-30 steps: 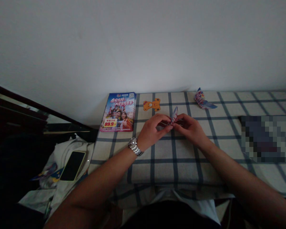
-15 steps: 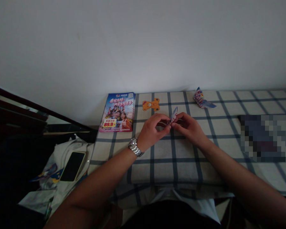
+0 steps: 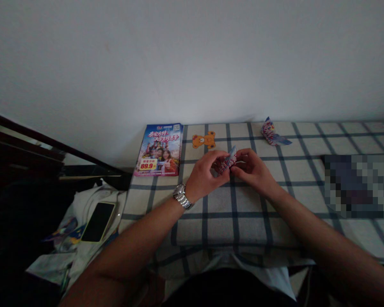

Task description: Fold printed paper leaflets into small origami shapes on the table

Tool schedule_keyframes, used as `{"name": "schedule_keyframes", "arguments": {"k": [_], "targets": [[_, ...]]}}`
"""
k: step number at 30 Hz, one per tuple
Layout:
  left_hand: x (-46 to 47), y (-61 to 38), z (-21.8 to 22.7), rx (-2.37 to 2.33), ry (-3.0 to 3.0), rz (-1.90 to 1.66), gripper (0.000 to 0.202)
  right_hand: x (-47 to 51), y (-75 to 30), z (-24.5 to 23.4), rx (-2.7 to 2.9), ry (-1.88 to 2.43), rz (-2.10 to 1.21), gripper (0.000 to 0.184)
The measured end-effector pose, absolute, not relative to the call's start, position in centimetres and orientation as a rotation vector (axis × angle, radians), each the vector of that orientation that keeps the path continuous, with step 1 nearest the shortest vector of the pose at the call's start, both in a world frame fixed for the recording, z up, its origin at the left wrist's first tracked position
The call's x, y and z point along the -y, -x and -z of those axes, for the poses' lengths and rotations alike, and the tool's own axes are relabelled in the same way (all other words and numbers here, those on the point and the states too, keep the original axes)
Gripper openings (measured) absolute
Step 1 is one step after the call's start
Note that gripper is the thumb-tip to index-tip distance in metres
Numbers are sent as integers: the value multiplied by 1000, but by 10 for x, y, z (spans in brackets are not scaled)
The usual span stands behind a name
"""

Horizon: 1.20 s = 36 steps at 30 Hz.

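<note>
Over the checked cloth, a small piece of folded printed paper [image 3: 231, 158] is pinched between my two hands. My left hand [image 3: 206, 174], with a silver watch on its wrist, grips the paper from the left, thumb in front. From the right, my right hand [image 3: 254, 172] has its thumb and fingertips closed on the paper's other side. Fingers cover much of the paper, so its full shape is hidden. Toward the wall stands a folded paper figure [image 3: 270, 132] with similar blue, red and white print.
A stack of colourful flyers [image 3: 160, 149] lies at the back left of the checked cloth [image 3: 217, 213]. Beside it is a bear-shaped cutout [image 3: 204, 139]. At right lies a dark, pixelated item [image 3: 355, 185]. A phone [image 3: 97, 221] rests on white bags at lower left.
More of the paper's printed surface shows between my hands, and it looks more spread. My fingers have shifted slightly on it. Other things keep their places.
</note>
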<state>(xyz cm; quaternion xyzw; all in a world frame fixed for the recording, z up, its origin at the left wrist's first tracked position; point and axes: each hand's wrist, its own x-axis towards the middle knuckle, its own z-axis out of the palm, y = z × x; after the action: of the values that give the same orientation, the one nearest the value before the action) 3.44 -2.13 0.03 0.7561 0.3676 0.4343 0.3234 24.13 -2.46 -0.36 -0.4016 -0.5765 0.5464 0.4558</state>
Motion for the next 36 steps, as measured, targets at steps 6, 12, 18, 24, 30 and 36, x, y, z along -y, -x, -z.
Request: {"name": "schedule_keyframes", "arguments": {"k": [6, 12, 18, 24, 30, 36], "targets": [[21, -35, -1, -957, -1916, -1144, 44, 24, -243, 4, 1450, 995, -1337, 50], [20, -33, 0, -918, -1825, -1102, 53, 24, -244, 4, 1474, 1025, -1302, 52], [20, -32, -1, -887, -1715, -1026, 63, 25, -244, 6, 1456, 984, -1333, 53], [22, -33, -6, -898, -1759, -1035, 59, 25, -243, 6, 1471, 974, -1329, 52], [23, -33, -7, -895, -1788, -1008, 57, 26, -243, 5, 1493, 987, -1324, 50], [23, -33, -7, -882, -1752, -999, 56, 26, -242, 2, 1511, 1008, -1303, 49]]}}
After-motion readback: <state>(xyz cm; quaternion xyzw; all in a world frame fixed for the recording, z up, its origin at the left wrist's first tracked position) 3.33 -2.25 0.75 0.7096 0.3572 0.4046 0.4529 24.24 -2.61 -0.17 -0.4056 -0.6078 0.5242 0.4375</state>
